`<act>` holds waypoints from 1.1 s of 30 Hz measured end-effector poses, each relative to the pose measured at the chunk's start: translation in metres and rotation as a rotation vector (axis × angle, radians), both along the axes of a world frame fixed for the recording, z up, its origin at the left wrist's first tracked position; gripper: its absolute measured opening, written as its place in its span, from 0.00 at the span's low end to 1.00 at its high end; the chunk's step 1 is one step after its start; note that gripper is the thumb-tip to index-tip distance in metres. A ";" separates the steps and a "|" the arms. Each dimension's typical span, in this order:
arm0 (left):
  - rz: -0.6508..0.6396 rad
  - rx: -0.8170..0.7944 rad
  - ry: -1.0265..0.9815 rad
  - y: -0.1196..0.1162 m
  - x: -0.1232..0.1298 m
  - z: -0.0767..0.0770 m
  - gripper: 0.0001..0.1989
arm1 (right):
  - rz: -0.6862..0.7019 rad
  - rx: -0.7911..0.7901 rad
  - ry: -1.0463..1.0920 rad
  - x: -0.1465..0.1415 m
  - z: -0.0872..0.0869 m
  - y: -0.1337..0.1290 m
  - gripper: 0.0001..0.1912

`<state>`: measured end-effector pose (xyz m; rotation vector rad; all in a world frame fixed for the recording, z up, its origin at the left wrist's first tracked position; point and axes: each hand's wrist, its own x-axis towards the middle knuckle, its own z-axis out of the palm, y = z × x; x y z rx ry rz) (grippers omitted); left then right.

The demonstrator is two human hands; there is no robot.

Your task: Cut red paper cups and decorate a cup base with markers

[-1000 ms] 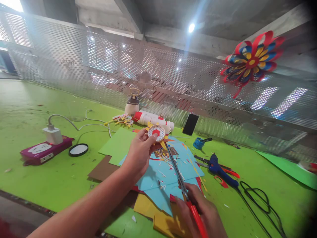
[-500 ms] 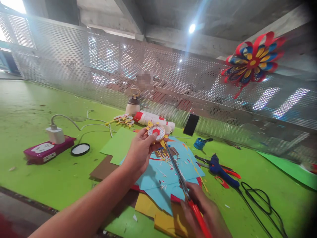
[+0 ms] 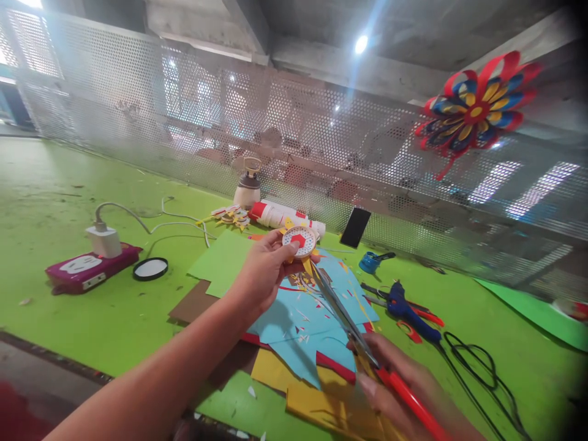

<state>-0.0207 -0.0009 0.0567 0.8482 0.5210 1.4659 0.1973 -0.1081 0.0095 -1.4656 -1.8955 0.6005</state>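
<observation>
"Dead centre of my feed, what's held?"

"White disc [image 3: 305, 241] with a red middle, yellow points jutting from its edge. The left hand [image 3: 258, 274] pinches it, thumb on top, other fingers beneath."

"Right hand?"

"Five o'clock of the disc. I see the right hand [image 3: 408, 367] curled around red-handled scissors [image 3: 342, 313], blades aimed at eleven, tips by a lower yellow point. How far the blades part, I can't tell."

"Any writing?"

"Small dark marks circle the disc's face, too fine for me to read."

"Around it?"

"Blue glue gun [image 3: 416, 315] at four, purple power strip [image 3: 94, 269] towards nine, light-blue sheets [image 3: 294, 315] at six."
</observation>
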 end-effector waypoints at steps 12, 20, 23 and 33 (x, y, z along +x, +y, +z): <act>0.031 0.032 0.051 -0.002 0.001 0.001 0.06 | 0.098 -0.055 -0.118 0.000 0.019 0.000 0.11; 0.003 0.026 0.056 -0.003 0.002 0.000 0.06 | 0.132 -0.165 -0.147 -0.003 0.031 0.002 0.12; -0.008 0.023 0.053 -0.003 0.002 0.000 0.07 | 0.105 -0.163 -0.098 -0.006 0.030 -0.001 0.11; -0.010 0.033 0.043 -0.003 0.003 -0.002 0.08 | 0.031 -0.122 -0.032 -0.010 0.021 -0.007 0.13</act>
